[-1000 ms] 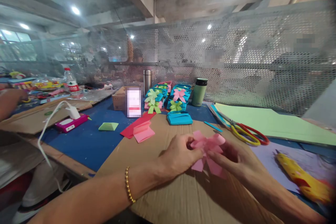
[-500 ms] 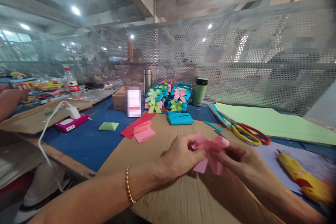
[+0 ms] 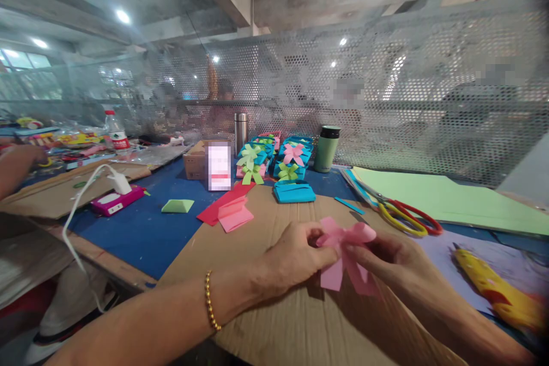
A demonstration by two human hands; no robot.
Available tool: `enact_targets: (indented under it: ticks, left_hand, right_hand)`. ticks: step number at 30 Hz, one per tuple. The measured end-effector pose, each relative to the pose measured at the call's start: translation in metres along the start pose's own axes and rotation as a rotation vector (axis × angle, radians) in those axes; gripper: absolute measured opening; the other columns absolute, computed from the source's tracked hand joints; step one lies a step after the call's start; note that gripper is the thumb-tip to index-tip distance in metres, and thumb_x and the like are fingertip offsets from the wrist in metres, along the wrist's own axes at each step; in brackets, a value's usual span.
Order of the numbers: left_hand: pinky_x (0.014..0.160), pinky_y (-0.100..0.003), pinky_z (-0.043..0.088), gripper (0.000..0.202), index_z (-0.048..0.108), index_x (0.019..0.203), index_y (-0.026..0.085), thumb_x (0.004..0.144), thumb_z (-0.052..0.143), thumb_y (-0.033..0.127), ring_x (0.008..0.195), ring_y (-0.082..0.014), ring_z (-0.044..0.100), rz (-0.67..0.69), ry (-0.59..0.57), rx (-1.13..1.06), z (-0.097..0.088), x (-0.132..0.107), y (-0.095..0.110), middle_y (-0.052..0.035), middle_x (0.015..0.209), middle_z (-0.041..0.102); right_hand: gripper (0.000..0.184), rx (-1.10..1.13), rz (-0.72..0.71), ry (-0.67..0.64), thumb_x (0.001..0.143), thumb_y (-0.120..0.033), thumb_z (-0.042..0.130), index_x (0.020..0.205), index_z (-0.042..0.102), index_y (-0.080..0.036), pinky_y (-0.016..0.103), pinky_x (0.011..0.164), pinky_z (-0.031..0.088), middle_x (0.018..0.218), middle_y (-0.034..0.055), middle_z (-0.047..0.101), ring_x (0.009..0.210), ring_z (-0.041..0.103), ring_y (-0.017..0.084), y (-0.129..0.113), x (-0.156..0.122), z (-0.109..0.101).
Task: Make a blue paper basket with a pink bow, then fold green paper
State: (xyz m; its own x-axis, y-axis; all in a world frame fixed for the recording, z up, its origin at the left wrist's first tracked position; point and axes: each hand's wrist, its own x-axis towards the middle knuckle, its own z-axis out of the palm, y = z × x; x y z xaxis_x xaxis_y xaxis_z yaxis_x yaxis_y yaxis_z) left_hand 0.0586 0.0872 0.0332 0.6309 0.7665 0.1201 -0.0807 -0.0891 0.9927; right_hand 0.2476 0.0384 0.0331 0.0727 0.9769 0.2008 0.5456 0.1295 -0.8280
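Observation:
Both of my hands hold a pink paper bow just above a sheet of brown cardboard. My left hand, with a gold bead bracelet on its wrist, pinches the bow's left loop between thumb and fingers. My right hand pinches the bow at its middle and right side, with its tails hanging down in front of the fingers. Further back on the table stand finished blue paper pieces topped with pink and green bows.
Scissors with yellow and red handles lie right of the cardboard on light green paper sheets. A yellow glue gun lies at the right. Folded pink and red paper, a green flask, a steel flask and a pink phone lie around. Another person's arm is at far left.
The bow has been turned in my fingers: its tails now hang lower and its loops sit flatter on top. Both hands stay in the same place.

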Motion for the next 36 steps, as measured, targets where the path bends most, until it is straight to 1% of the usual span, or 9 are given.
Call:
enact_targets:
  ticks: [2, 5, 10, 16, 21, 26, 29, 33, 36]
  left_hand:
    - [0.046, -0.019, 0.037, 0.006, 0.055, 0.074, 0.018, 0.078, 0.058, 0.014, 0.051, -0.0068, 0.048, -0.031, -0.012, -0.037, 0.001, 0.0, 0.001, 0.004, 0.066, 0.053]
    - [0.046, -0.018, 0.036, 0.006, 0.055, 0.074, 0.017, 0.078, 0.059, 0.014, 0.053, -0.0066, 0.047, -0.015, -0.009, -0.032, 0.001, 0.0, 0.0, 0.0038, 0.067, 0.052]
    - [0.048, -0.018, 0.034, 0.01, 0.054, 0.074, 0.016, 0.079, 0.062, 0.016, 0.057, -0.0065, 0.045, -0.01, 0.004, -0.031, 0.001, 0.0, 0.0, 0.0037, 0.069, 0.05]
    - [0.052, -0.017, 0.038, 0.004, 0.059, 0.079, 0.015, 0.082, 0.062, 0.015, 0.059, -0.0062, 0.048, -0.008, 0.006, -0.039, 0.002, -0.001, 0.002, 0.0025, 0.072, 0.054]
    - [0.045, -0.017, 0.038, 0.008, 0.058, 0.081, 0.015, 0.083, 0.064, 0.021, 0.051, -0.006, 0.048, -0.06, -0.011, -0.012, 0.001, 0.0, 0.0, 0.0031, 0.068, 0.055]
    - [0.041, -0.018, 0.039, 0.007, 0.058, 0.089, 0.015, 0.084, 0.057, 0.02, 0.041, -0.0068, 0.05, -0.119, -0.075, -0.029, 0.002, 0.0, 0.0, 0.0025, 0.062, 0.059]
    - [0.041, -0.017, 0.037, 0.005, 0.058, 0.084, 0.016, 0.081, 0.058, 0.02, 0.041, -0.0065, 0.05, -0.129, -0.079, -0.003, 0.002, -0.001, 0.0, 0.0035, 0.056, 0.057]
    - [0.042, -0.016, 0.039, 0.002, 0.056, 0.076, 0.016, 0.077, 0.057, 0.015, 0.045, -0.0053, 0.053, -0.14, -0.109, -0.014, 0.002, -0.002, 0.001, 0.0011, 0.068, 0.062]
    - [0.042, -0.017, 0.038, 0.004, 0.055, 0.082, 0.017, 0.079, 0.055, 0.016, 0.045, -0.0057, 0.054, -0.147, -0.091, 0.08, 0.001, -0.001, 0.001, 0.0006, 0.072, 0.064]
  right_hand:
    - [0.048, 0.017, -0.009, 0.0, 0.083, -0.064, 0.063, 0.092, 0.077, -0.019, 0.03, 0.061, 0.047, 0.08, 0.0052, 0.07, 0.073, 0.062, 0.022, 0.005, 0.0, 0.0]
    - [0.047, 0.054, 0.001, -0.011, 0.084, -0.063, 0.064, 0.097, 0.077, -0.02, 0.031, 0.064, 0.049, 0.083, 0.0047, 0.071, 0.075, 0.063, 0.023, 0.011, -0.001, 0.001]
    - [0.048, 0.067, 0.008, -0.007, 0.084, -0.064, 0.065, 0.099, 0.076, -0.02, 0.032, 0.065, 0.05, 0.085, 0.0056, 0.072, 0.077, 0.064, 0.023, 0.008, -0.002, -0.001]
    - [0.045, 0.056, -0.008, 0.004, 0.079, -0.063, 0.069, 0.087, 0.078, -0.02, 0.035, 0.067, 0.054, 0.08, 0.0064, 0.072, 0.077, 0.067, 0.026, -0.006, -0.002, -0.005]
    - [0.042, 0.075, -0.011, 0.025, 0.079, -0.06, 0.072, 0.087, 0.079, -0.019, 0.033, 0.064, 0.054, 0.077, 0.0062, 0.073, 0.074, 0.067, 0.025, -0.001, -0.001, -0.006]
    - [0.047, 0.195, 0.005, 0.129, 0.073, -0.065, 0.074, 0.087, 0.078, -0.02, 0.031, 0.063, 0.052, 0.085, 0.0073, 0.074, 0.078, 0.067, 0.025, -0.002, 0.0, -0.005]
    - [0.042, 0.215, 0.005, 0.164, 0.07, -0.063, 0.076, 0.081, 0.076, -0.022, 0.03, 0.062, 0.05, 0.082, 0.0062, 0.073, 0.078, 0.065, 0.025, -0.012, 0.0, -0.008]
    - [0.037, 0.217, 0.016, 0.226, 0.064, -0.058, 0.078, 0.072, 0.073, -0.021, 0.028, 0.058, 0.045, 0.073, 0.0046, 0.07, 0.068, 0.06, 0.021, -0.021, 0.001, -0.012]
    - [0.034, 0.234, 0.033, 0.252, 0.066, -0.054, 0.077, 0.071, 0.074, -0.021, 0.026, 0.055, 0.04, 0.069, 0.0031, 0.068, 0.062, 0.056, 0.017, -0.021, 0.002, -0.016]
